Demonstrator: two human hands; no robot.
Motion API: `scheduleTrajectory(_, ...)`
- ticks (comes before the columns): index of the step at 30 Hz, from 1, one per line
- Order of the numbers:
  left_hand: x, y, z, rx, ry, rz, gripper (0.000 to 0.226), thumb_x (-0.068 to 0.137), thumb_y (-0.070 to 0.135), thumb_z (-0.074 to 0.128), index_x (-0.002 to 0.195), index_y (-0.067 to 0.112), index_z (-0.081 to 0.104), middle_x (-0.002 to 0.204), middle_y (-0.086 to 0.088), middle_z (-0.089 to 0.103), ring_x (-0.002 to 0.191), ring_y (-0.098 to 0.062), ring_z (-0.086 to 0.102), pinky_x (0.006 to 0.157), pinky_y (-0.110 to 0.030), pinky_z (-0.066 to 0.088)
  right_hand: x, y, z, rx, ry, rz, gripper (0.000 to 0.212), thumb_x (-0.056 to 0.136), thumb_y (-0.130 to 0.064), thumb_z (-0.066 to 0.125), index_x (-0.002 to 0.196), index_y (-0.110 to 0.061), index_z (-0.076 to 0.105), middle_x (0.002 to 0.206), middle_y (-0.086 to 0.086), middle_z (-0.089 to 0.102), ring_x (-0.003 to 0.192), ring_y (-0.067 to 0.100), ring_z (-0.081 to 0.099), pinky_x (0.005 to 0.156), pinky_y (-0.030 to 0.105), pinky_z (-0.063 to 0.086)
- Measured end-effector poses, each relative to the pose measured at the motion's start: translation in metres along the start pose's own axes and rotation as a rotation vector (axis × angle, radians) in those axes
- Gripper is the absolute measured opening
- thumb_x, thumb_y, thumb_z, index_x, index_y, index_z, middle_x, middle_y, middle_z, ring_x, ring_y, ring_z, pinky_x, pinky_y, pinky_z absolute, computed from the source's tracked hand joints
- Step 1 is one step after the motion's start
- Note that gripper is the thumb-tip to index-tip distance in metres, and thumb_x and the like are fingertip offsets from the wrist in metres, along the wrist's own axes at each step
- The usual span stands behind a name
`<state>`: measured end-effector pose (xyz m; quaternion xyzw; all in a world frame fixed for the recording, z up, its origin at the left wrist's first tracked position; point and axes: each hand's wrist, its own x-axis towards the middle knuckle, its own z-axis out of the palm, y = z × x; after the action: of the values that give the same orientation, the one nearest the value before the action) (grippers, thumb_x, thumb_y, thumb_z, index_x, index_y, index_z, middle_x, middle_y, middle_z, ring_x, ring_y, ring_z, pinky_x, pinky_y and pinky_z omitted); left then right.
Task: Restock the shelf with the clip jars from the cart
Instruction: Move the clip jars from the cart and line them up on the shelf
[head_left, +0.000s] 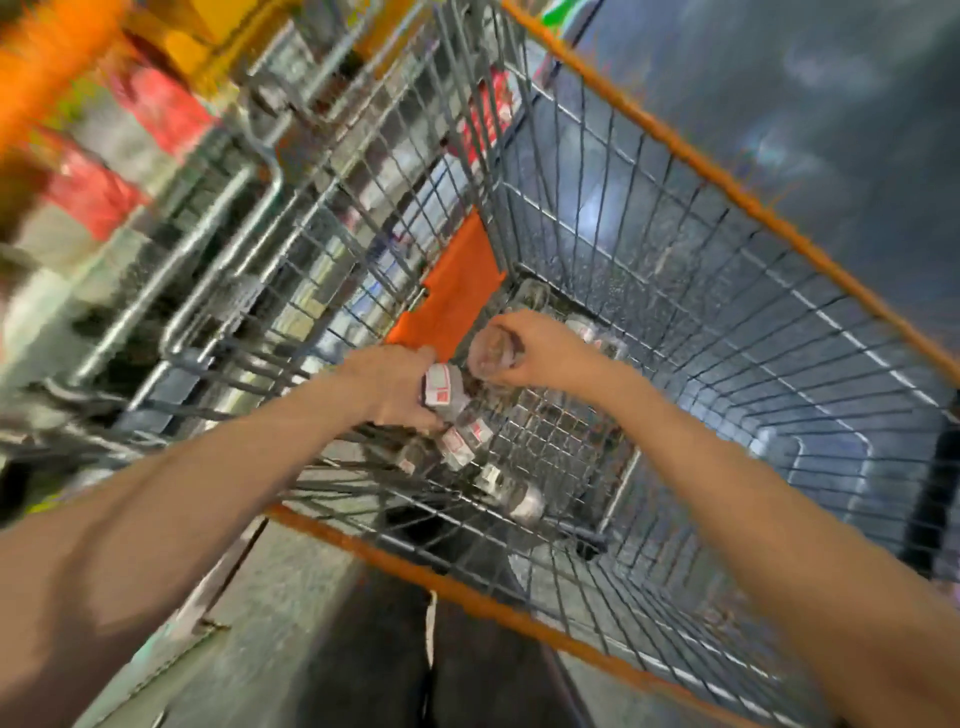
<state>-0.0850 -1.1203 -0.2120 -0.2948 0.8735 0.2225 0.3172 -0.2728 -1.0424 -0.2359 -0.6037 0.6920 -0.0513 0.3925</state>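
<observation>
Now both hands reach into the cart (727, 197): right hand (540, 345) has fingers curled around a clear jar (491, 353), left hand (397, 384) at its 9 o'clock grips a labelled jar (441, 392); more jars (467, 441) lie at 6 o'clock.

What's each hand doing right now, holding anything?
Left hand: gripping a labelled clip jar down in the cart.
Right hand: gripping a clear jar, lifted above the others.

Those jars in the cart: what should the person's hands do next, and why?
Probably lift both hands out. The right hand grips a clear jar, and the left hand grips a labelled jar, both down inside the cart.
</observation>
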Motion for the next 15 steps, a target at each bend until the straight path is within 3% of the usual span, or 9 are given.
scheduleTrajectory(3, -0.019, -0.001, -0.017, -0.040, 0.019, -0.016, 0.061, 0.076, 0.055, 0.068, 0.112, 0.014, 0.042, 0.103, -0.004, 0.060, 0.101, -0.026, 0.059, 0.073, -0.029, 0.042, -0.012, -0.017, -0.013, -0.009, 0.018, 0.006, 0.066, 0.075, -0.036, 0.075, 0.130, -0.011, 0.049, 0.120, 0.005, 0.055, 0.109, 0.020, 0.051, 0.092, 0.035, 0.045)
scheduleTrajectory(6, -0.043, 0.000, -0.034, -0.114, 0.077, 0.043, 0.045, 0.077, 0.047, 0.071, 0.092, 0.019, 0.040, 0.074, 0.009, 0.048, 0.071, -0.010, 0.054, 0.056, -0.016, 0.034, -0.027, -0.040, -0.028, 0.034, 0.042, -0.002, 0.066, 0.073, -0.035, 0.078, 0.127, -0.012, 0.048, 0.118, 0.004, 0.055, 0.106, 0.020, 0.054, 0.091, 0.036, 0.047)
scheduleTrajectory(9, -0.063, -0.001, -0.049, -0.059, 0.110, 0.017, 0.050, 0.073, 0.051, 0.072, 0.101, 0.021, 0.044, 0.083, 0.004, 0.056, 0.073, -0.017, 0.054, 0.057, -0.028, 0.035, -0.045, -0.063, -0.042, 0.044, 0.082, 0.009, 0.062, 0.074, -0.028, 0.078, 0.124, -0.014, 0.043, 0.114, 0.005, 0.060, 0.097, 0.021, 0.060, 0.085, 0.040, 0.051)
scheduleTrajectory(12, -0.082, 0.001, -0.061, 0.076, 0.154, -0.004, 0.058, 0.077, 0.049, 0.069, 0.119, 0.016, 0.045, 0.083, 0.000, 0.055, 0.076, -0.023, 0.055, 0.059, -0.028, 0.037, -0.062, -0.085, -0.053, 0.017, 0.114, 0.010, 0.064, 0.073, -0.029, 0.079, 0.123, -0.014, 0.040, 0.112, 0.008, 0.063, 0.094, 0.023, 0.061, 0.083, 0.041, 0.051)
scheduleTrajectory(15, -0.107, 0.001, -0.077, 0.061, 0.160, -0.003, 0.052, 0.079, 0.043, 0.068, 0.116, 0.013, 0.046, 0.077, 0.002, 0.049, 0.072, -0.021, 0.051, 0.062, -0.030, 0.039, -0.075, -0.107, -0.065, -0.010, 0.166, 0.001, 0.065, 0.075, -0.033, 0.077, 0.124, -0.014, 0.040, 0.111, 0.005, 0.061, 0.090, 0.017, 0.055, 0.077, 0.030, 0.046)
